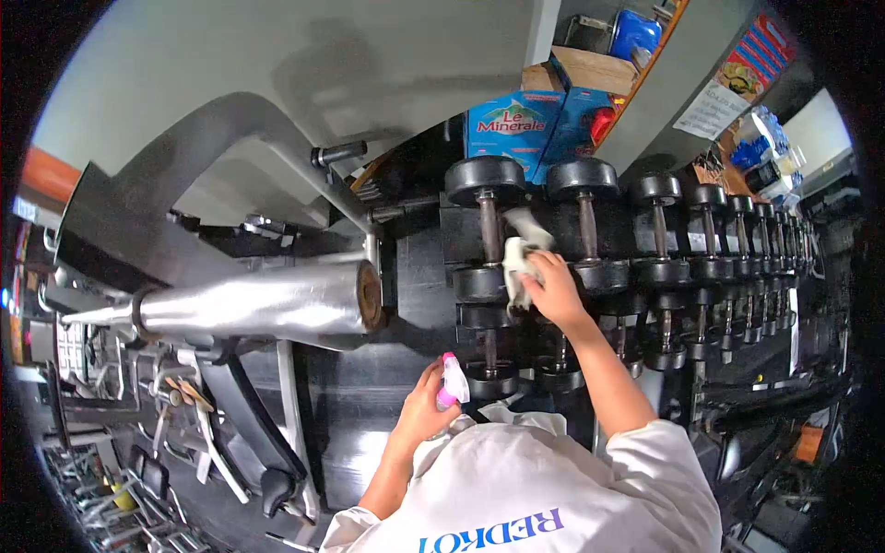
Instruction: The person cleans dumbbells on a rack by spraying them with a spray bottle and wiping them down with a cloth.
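My right hand (551, 288) is closed on a whitish cloth (521, 267), which hangs down beside the head of a large black dumbbell (482, 284). A loose end of the cloth is blurred and reaches toward that dumbbell's handle (489, 226). Another large dumbbell (587, 226) lies just to the right of the cloth. Low in front of my body, my left hand (426, 405) is wrapped round a spray bottle (451, 387) with a white and pink head. Most of the bottle's body is hidden by the hand and my shirt.
Two tiers of dumbbells (708, 230) run off to the right on a rack. Blue cardboard boxes (513, 129) stand behind it. At left, a gym machine's silver cylinder (258, 304) juts toward me, above a black padded bench (241, 405). A grey pillar (687, 101) rises behind the rack.
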`<action>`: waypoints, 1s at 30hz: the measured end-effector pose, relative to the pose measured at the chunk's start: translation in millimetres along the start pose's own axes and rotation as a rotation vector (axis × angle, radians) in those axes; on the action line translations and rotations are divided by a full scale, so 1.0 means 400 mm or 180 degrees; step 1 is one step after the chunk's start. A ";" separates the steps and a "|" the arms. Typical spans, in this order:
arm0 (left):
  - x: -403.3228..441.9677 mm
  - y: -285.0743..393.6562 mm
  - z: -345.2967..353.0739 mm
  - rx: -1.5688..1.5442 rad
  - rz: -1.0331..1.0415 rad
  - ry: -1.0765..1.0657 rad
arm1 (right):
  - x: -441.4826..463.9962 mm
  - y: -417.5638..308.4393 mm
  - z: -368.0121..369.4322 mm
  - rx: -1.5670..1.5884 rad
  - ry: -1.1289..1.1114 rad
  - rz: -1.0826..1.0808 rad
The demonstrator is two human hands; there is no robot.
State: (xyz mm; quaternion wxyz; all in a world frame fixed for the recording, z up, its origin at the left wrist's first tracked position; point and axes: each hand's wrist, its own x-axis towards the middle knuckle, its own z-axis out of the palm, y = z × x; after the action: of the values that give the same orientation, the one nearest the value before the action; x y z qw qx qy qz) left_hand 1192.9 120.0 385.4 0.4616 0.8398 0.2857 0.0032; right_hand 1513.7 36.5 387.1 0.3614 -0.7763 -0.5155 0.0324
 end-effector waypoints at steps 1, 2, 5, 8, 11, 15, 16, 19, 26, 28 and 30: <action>0.017 -0.004 -0.010 0.0021 -0.0025 -0.0078 | -0.017 0.016 0.015 0.0062 0.0164 0.0527; 0.035 -0.010 -0.019 0.0051 -0.0044 -0.0165 | -0.035 0.031 0.032 0.0129 0.0338 0.1064; 0.094 -0.016 -0.054 0.0203 0.0311 -0.0334 | 0.024 0.026 0.038 0.0081 -0.0061 0.1551; 0.140 -0.014 -0.082 0.0336 0.0530 -0.0559 | 0.097 0.101 0.073 0.0252 -0.0516 0.2020; 0.171 0.006 -0.111 0.0528 0.0927 -0.0451 | 0.091 0.147 0.161 0.1846 0.0446 0.2765; 0.170 -0.041 -0.121 0.0395 0.0967 -0.0454 | -0.039 0.085 0.212 0.3019 0.2113 0.2638; 0.157 -0.053 -0.120 0.0404 0.0965 -0.0472 | -0.080 0.051 0.222 0.2089 0.2391 0.2687; 0.115 -0.096 -0.106 -0.0064 -0.0069 -0.0835 | -0.188 -0.002 0.314 0.2257 0.2331 0.3041; 0.070 -0.137 -0.065 0.0353 0.0332 -0.0821 | -0.153 0.039 0.445 0.5382 0.2339 0.3821; 0.066 -0.105 -0.074 0.0351 0.0258 -0.0915 | -0.155 0.028 0.424 0.5830 0.2092 0.3909; 0.085 -0.100 -0.083 0.0349 0.0231 -0.0975 | -0.109 -0.119 0.222 0.6353 0.2160 0.3705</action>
State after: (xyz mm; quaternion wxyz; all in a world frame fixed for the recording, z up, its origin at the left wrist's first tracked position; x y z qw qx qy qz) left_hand 1193.4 178.7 364.5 0.4528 0.8642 0.1812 -0.1239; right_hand 1418.8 57.5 335.9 0.8512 -0.2398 0.2856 0.3693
